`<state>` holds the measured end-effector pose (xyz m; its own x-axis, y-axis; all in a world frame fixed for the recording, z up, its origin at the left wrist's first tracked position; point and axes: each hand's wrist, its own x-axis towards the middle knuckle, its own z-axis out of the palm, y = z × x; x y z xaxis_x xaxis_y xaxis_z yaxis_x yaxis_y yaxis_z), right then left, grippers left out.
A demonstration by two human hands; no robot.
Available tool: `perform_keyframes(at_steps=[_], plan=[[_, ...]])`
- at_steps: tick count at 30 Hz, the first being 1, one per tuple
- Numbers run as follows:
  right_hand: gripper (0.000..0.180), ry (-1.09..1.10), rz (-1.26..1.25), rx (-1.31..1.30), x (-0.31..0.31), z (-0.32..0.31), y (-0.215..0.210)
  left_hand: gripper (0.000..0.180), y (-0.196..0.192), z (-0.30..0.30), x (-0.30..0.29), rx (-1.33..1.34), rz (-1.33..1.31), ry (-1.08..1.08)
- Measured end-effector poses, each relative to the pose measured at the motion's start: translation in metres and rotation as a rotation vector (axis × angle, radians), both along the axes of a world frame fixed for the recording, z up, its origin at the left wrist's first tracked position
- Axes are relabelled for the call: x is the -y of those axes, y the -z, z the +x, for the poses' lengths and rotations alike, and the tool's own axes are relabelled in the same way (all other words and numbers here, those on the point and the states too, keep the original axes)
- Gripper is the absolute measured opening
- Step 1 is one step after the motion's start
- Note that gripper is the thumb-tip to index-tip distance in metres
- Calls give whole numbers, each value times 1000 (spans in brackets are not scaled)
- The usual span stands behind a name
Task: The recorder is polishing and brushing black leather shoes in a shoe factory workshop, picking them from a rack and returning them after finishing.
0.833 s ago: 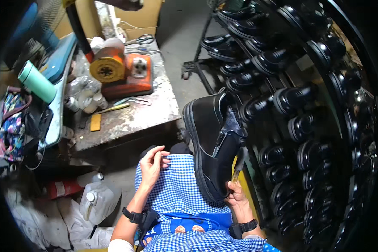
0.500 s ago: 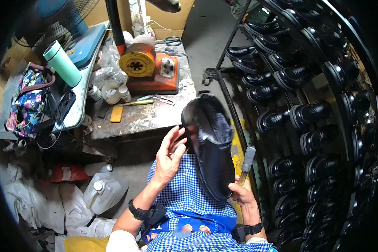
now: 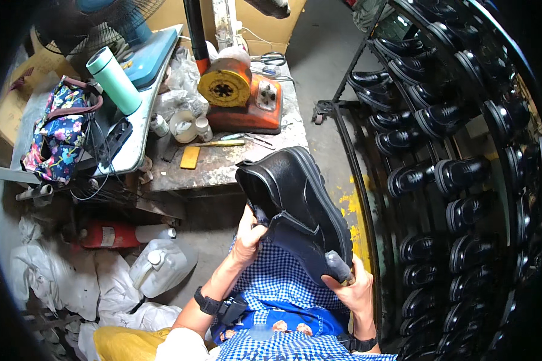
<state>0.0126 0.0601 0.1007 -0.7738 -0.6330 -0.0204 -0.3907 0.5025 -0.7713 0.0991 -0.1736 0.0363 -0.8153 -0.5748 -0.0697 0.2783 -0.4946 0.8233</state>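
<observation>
A black leather shoe (image 3: 295, 198) is tilted on its side above my lap, its sole edge to the right and its opening to the left. My left hand (image 3: 247, 239) is closed on the rim of the opening, with some fingertips hidden inside. At the toe end, my right hand (image 3: 356, 292) is closed round the shoe's edge. That same hand also keeps a short tool with a grey, rounded head (image 3: 338, 266), which lies against the toe; its handle is hidden by the hand.
At right stands a black rack (image 3: 358, 180) full of black shoes. Ahead is a worn workbench (image 3: 214, 168) with an orange machine (image 3: 241, 111), small jars and a yellow block (image 3: 190, 157). A side table holds a mint bottle (image 3: 114, 81) and floral bag (image 3: 60, 132). A plastic jug (image 3: 162, 268) sits at left.
The shoe has turned from sole-down onto its side, its heel end swinging left. My left hand, earlier open beside it, now grips the opening. The tool's grey head has come against the toe.
</observation>
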Motion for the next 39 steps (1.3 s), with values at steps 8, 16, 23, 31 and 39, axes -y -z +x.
perform_keyframes(at_steps=[8,16,23,31,39], plan=[[64,120,-175,322,-24,-6,33,79,-21,-7,-11,35,141,139],[28,883,-827,865,-75,-5,84,55,9,-27,-30,178,-122,289],[26,1261,-978,662,-91,-61,120,32,58,-20,-17,316,-143,49],[38,1433,-1165,466,-67,-206,162,25,61,-20,-24,330,-284,86],[47,1325,-821,414,-62,-191,201,19,64,-21,-30,329,-378,16]])
